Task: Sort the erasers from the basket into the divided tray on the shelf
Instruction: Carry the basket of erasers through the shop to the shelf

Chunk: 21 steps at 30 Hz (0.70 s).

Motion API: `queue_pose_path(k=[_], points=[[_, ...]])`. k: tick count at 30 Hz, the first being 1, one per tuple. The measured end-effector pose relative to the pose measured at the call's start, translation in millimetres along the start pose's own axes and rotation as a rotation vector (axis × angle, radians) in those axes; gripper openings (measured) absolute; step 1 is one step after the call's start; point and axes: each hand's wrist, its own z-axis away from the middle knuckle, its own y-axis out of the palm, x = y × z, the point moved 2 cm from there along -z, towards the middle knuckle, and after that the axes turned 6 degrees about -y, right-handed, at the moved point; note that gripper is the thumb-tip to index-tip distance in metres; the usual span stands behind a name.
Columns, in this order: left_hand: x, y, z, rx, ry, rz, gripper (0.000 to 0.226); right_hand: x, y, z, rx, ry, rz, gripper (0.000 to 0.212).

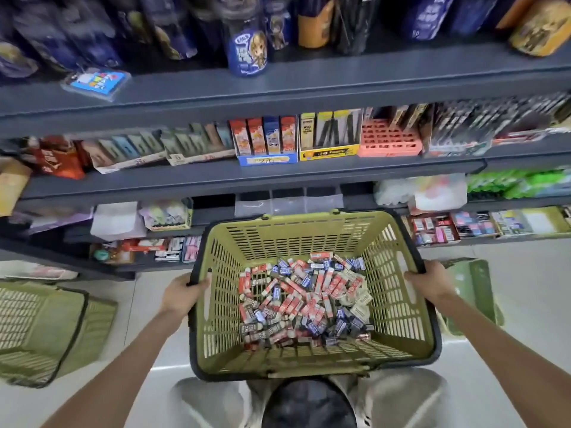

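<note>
The basket (398, 304) was gripped at both side rims, the left hand (182, 293) curled over the dark edge and the right hand (428, 281) wrapped over the opposite one, presumably so the load was carried level. The erasers (302, 304), red, blue and pale, were heaped loose on the basket's bottom. The divided tray (289, 203), clear and seemingly unfilled, was set on the shelf just past the far rim. Room was judged tight: the shelf board above (247, 179) overhung it, and the floor was flanked by a spare basket (46, 322) and a second basket (472, 282).
</note>
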Motion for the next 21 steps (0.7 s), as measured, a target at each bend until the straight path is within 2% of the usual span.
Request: queue_pose_path(k=[8,12,15,21], points=[[51.5,58.2,-95.6,0.037,0.005,-0.034,0.022,-58.4,67.5,-52.0,0.042,-0.019,-0.041,0.011],[67.5,71.2,-138.4,0.129,0.008,-0.1,0.013,-78.7,92.1,-77.9,0.17,-0.024,0.05,0.007],[75.2,79.3,-159.1,0.204,0.052,-0.182,0.014,-97.5,108.5,-90.0,0.244,-0.028,0.109,0.013],[83.9,89.7,-183.4,0.21,0.186,-0.315,0.011,-109.4,131.8,-116.0,0.133,-0.108,0.059,0.013]])
